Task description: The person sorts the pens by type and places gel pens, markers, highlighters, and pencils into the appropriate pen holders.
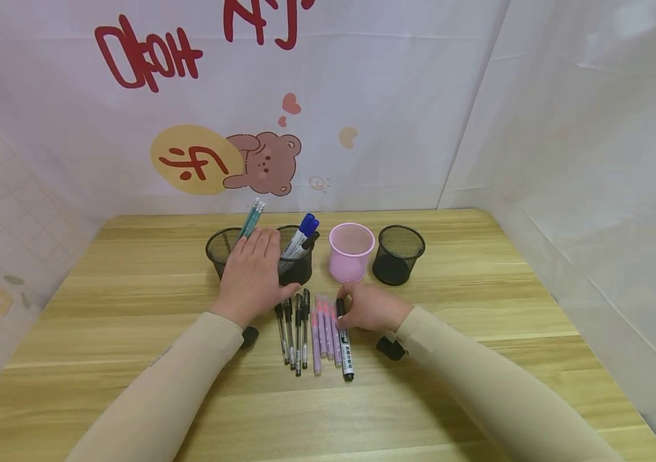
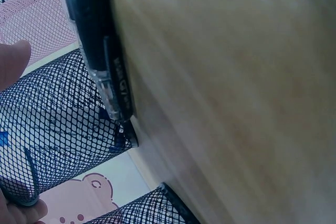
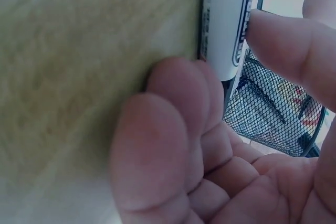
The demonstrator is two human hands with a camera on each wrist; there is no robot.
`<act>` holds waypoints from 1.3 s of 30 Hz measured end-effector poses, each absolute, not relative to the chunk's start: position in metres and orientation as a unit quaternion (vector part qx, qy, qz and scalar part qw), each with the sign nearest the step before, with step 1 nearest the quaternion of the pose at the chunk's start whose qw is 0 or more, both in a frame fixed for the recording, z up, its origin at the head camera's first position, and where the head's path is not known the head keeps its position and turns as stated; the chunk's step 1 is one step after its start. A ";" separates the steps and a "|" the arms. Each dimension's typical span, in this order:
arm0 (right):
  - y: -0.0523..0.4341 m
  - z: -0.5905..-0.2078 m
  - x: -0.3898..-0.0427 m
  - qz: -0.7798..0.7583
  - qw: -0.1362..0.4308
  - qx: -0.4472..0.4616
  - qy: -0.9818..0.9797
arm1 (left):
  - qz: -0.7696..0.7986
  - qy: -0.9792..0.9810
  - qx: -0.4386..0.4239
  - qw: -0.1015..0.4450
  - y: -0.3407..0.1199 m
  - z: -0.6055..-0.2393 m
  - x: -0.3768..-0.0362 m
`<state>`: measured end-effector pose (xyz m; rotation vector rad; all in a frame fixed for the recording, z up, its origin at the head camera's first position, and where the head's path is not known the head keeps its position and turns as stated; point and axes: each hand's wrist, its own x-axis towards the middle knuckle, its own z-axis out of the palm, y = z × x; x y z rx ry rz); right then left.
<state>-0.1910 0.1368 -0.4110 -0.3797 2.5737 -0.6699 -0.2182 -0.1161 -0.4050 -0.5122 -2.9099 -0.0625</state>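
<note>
My left hand (image 1: pixel 254 266) lies with straight fingers over the gap between two black mesh cups. The left cup (image 1: pixel 218 247) holds teal pencils (image 1: pixel 252 218); the other cup (image 1: pixel 300 263) holds blue-capped markers (image 1: pixel 305 230). My right hand (image 1: pixel 356 307) curls on the table and pinches the top of a black-and-white marker (image 1: pixel 346 351). In the right wrist view its white barrel (image 3: pixel 226 19) sits between a fingertip (image 3: pixel 286 51) and curled fingers. Left of the marker lie pink pens (image 1: pixel 323 330) and several black pens (image 1: pixel 293 333), one seen close (image 2: pixel 102 51).
A pink mesh cup (image 1: pixel 351 252) and another black mesh cup (image 1: pixel 399 255), both showing nothing inside, stand right of the filled cups. All rest on a wooden table (image 1: pixel 478 301) enclosed by white cloth walls on the left, back and right.
</note>
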 end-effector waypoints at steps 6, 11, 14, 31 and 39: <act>0.135 -0.408 -0.190 -0.269 0.249 -0.110 0.924 | -0.023 -0.981 -0.172 0.092 -0.116 -0.404 -0.218; 0.135 -0.407 -0.188 -0.275 0.252 -0.102 0.922 | -0.023 -0.981 -0.171 0.092 -0.116 -0.404 -0.218; 0.134 -0.407 -0.188 -0.272 0.251 -0.105 0.923 | -0.023 -0.981 -0.170 0.093 -0.116 -0.404 -0.218; 0.135 -0.409 -0.188 -0.292 0.250 -0.099 0.918 | -0.021 -0.980 -0.172 0.096 -0.115 -0.404 -0.218; 0.138 -0.409 -0.188 -0.306 0.225 -0.100 0.920 | -0.017 -0.980 -0.172 0.097 -0.115 -0.404 -0.218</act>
